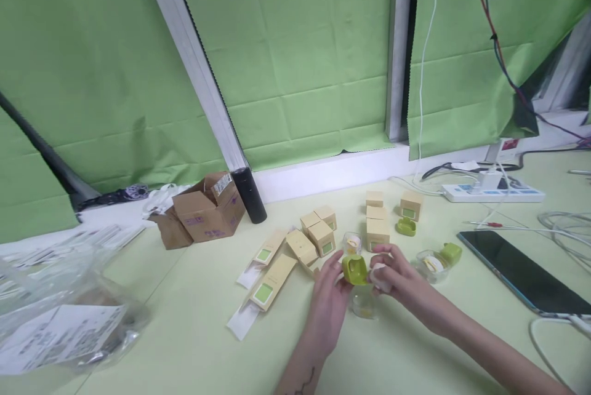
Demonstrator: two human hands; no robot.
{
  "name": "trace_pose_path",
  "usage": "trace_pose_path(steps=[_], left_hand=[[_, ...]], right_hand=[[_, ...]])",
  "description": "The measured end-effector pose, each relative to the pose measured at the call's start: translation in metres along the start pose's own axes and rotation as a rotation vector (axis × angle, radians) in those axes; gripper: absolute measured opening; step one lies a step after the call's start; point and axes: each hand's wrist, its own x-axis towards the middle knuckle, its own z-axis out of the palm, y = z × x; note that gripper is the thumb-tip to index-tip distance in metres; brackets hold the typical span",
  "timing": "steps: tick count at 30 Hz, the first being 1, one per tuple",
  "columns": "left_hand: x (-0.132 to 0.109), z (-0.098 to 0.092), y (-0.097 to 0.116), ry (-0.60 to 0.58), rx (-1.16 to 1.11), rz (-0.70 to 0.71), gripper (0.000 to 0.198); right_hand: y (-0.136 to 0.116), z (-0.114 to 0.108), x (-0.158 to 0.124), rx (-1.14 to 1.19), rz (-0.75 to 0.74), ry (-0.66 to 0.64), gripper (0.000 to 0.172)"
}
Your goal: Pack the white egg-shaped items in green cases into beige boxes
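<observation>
My left hand pinches a small green cap at its fingertips. My right hand is curled around a small white object right beside the cap. Just below both hands a small clear container stands on the pale green table. Several small tan cartons stand just beyond my hands. Two flattened cartons with green labels lie to the left.
A brown shipping box and a black cylinder sit at back left. Another clear container with a green cap lies to the right. A dark tablet, a power strip, cables and a plastic bag are also on the table.
</observation>
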Motion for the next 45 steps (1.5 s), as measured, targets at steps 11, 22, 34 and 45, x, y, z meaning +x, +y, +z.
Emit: trace_pose_path(steps=[11,22,34,45], left_hand=[[-0.006,0.004,-0.003,0.019,-0.015,-0.022,0.048],[-0.016,0.015,-0.001,-0.111,0.010,-0.057,0.037],[-0.016,0.016,-0.004,-0.141,0.065,-0.130,0.020],[-0.013,0.014,0.001,-0.145,0.194,-0.112,0.019]], right_hand=[[-0.005,0.004,0.003,-0.019,-0.081,0.036,0.045],[0.011,0.006,-0.003,-0.792,-0.641,-0.005,0.036],[0.011,0.006,-0.007,-0.882,-0.812,-0.090,0.038],[0.003,0.000,-0.005,-0.823,-0.836,-0.121,0.036]])
